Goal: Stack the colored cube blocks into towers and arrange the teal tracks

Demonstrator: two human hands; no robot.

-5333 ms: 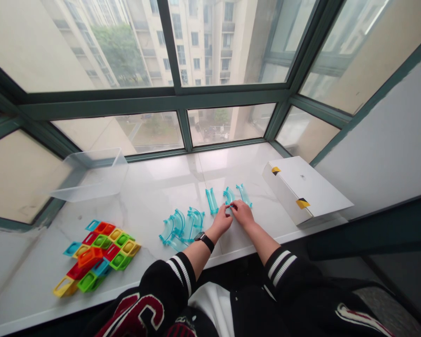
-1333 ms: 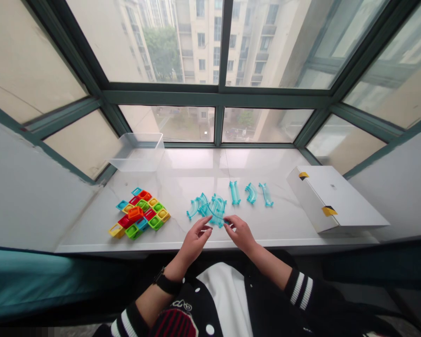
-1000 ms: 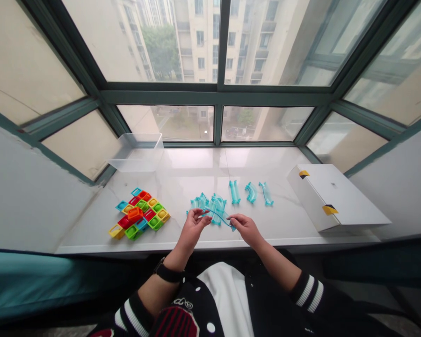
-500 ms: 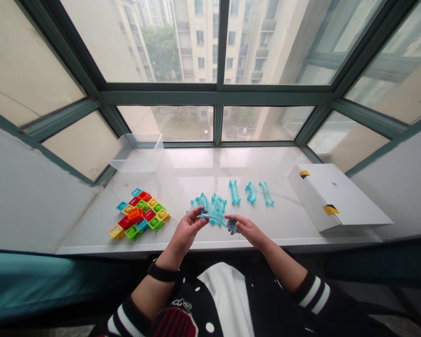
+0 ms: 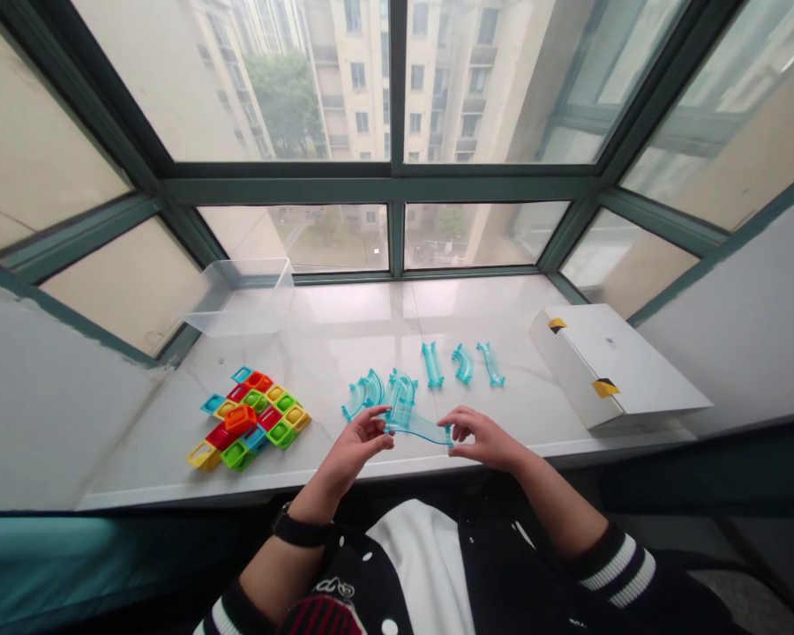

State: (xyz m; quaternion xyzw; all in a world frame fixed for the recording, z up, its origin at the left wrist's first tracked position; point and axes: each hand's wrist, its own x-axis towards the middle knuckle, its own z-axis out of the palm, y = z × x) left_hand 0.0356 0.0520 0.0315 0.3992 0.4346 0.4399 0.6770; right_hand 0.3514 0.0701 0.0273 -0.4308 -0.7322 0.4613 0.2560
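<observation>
Between my two hands is a clear blue plastic track piece (image 5: 421, 429), long and gently wavy, held level above the sill's front part. The fingers of my left hand (image 5: 355, 445) are closed on its left end. My right hand (image 5: 480, 437) pinches its right end. Just behind it lies a cluster of similar blue track pieces, among them a curved piece (image 5: 365, 393), partly covered by the held one. Farther right, a straight track piece (image 5: 432, 365), a short curved track piece (image 5: 463, 363) and a wavy track piece (image 5: 490, 364) lie in a row.
Colourful square plastic blocks (image 5: 255, 416) are heaped on the left of the white sill (image 5: 331, 309). A clear plastic bin (image 5: 238, 300) stands behind them by the window. A white box (image 5: 618, 366) with yellow-and-black tabs sits at the right.
The held track piece has turned so that its broad face shows more. Both hands still grip its ends, and the right hand sits slightly farther right. The camera view has shifted a little.
</observation>
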